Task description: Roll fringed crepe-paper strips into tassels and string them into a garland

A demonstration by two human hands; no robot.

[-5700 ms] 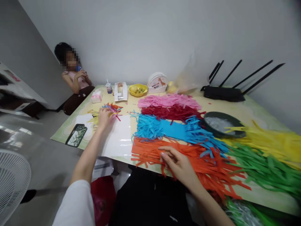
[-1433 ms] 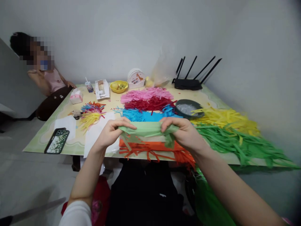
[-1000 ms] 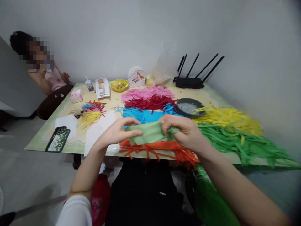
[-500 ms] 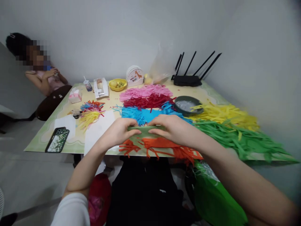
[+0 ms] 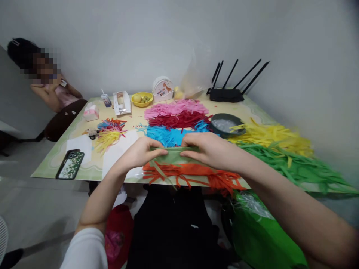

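Note:
Both my hands hold a light green fringed paper strip (image 5: 171,156) just above the table's near edge. My left hand (image 5: 140,152) pinches its left end, my right hand (image 5: 207,149) pinches its right part, and the fingertips nearly meet. Thin green fringes hang down from the strip. Directly under it lies the orange fringed paper (image 5: 193,175). Beyond it lie blue fringed paper (image 5: 168,135), dark red fringed paper (image 5: 176,120) and pink fringed paper (image 5: 175,108).
Green fringe (image 5: 291,166) and yellow fringe (image 5: 272,136) cover the table's right side, by a dark bowl (image 5: 226,124). A phone (image 5: 70,164), white sheets (image 5: 117,151), a mixed fringe bundle (image 5: 108,130), tissue box (image 5: 91,112), fruit bowl (image 5: 141,99) and router (image 5: 226,95) are there. A person (image 5: 53,93) sits far left.
My hands left the orange paper and the small bundle, picked up the light green strip, and have drawn close together along its top edge, lowering it toward the table.

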